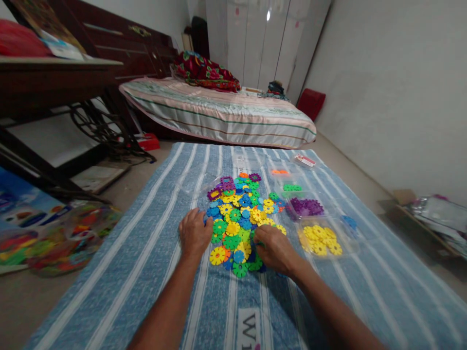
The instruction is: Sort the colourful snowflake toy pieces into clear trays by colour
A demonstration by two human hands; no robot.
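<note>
A heap of flat plastic snowflake discs (pixel 239 214) in yellow, green, blue, purple and orange lies on a blue striped blanket (pixel 146 262). My left hand (pixel 194 234) rests at the heap's left edge, fingers curled down onto the discs. My right hand (pixel 274 249) sits at the heap's lower right, fingers bent and pressed into the discs; what they hold, if anything, is hidden. Right of the heap are sorted groups in clear containers: yellow discs (pixel 320 240), purple discs (pixel 307 207), green discs (pixel 292 187), orange discs (pixel 279 171).
A low mattress (pixel 219 114) with a red bundle lies beyond the blanket. A dark table and treadle frame (pixel 98 124) stand at left, with a colourful box and bag (pixel 54 233) on the floor. A white wall runs along the right, and a cardboard tray (pixel 430 218).
</note>
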